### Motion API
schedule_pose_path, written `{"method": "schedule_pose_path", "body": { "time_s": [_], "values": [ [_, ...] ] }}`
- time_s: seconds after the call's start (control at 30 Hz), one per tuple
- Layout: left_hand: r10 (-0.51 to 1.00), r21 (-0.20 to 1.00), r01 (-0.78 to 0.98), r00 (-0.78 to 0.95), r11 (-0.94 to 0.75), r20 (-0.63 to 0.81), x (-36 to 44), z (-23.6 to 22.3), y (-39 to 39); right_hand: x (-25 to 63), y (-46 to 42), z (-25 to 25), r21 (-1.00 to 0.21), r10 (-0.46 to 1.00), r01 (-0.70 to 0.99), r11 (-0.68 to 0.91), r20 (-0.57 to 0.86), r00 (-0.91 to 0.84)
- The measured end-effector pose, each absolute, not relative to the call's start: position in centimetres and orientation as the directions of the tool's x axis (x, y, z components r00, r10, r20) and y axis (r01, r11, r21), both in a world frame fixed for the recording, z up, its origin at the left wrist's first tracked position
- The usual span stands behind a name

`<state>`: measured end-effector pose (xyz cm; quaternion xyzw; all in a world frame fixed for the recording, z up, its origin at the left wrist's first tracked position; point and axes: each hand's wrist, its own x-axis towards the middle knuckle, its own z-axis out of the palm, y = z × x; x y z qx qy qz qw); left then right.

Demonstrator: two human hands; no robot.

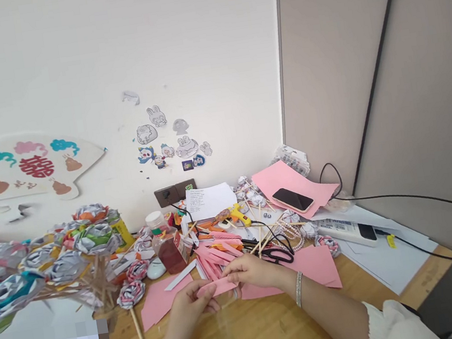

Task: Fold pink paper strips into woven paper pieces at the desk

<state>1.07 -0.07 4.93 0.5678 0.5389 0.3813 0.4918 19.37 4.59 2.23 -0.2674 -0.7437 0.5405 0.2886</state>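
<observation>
Between my two hands a pink paper strip [218, 288] is stretched out above the wooden table. My left hand [192, 301] pinches its left end with thumb and fingers. The other end is gripped by my right hand [245, 271], which has a bracelet at the wrist. Just behind them lies a pile of pink paper strips [219, 254]. Pink paper sheets [317, 269] spread on the table to the right, partly under my right forearm, and another pink sheet [156, 301] lies to the left.
A bottle of reddish liquid [170, 251], a yellow glue gun [239, 214] and black-handled scissors [279, 255] stand or lie behind my hands. Paper flowers [95, 237] crowd the left. A phone [293, 199] rests on pink paper at the right; black cables [408, 196] cross there.
</observation>
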Motion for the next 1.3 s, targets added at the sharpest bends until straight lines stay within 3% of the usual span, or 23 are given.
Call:
{"method": "schedule_pose_path", "body": {
  "time_s": [0.17, 0.37, 0.6, 0.93, 1.3],
  "values": [
    [0.985, 0.968, 0.233, 0.125, 0.088, -0.119, 0.8, 4.5, 0.1, 19.6, 4.1, 3.3, -0.931, 0.719, 0.135, 0.340, 0.164, -0.676],
    [0.991, 0.970, 0.239, 0.107, 0.049, -0.077, 1.0, 4.4, 0.0, 19.3, 3.8, 3.3, -0.956, 0.727, 0.137, 0.260, 0.100, -0.680],
    [0.988, 0.965, 0.259, 0.126, 0.050, -0.085, 1.0, 4.9, -0.3, 19.3, 3.5, 3.7, -0.911, 0.752, 0.211, 0.355, 0.144, -0.643],
    [0.983, 0.974, 0.216, 0.149, 0.071, -0.105, 1.3, 4.2, -0.2, 18.6, 4.0, 2.3, -0.914, 0.757, 0.200, 0.352, 0.152, -0.636],
    [0.978, 0.993, 0.059, 0.178, 0.103, -0.112, 1.0, 4.8, 0.0, 18.9, 4.3, 2.6, -0.986, 0.768, -0.031, 0.163, 0.147, -0.624]
  ]
}}
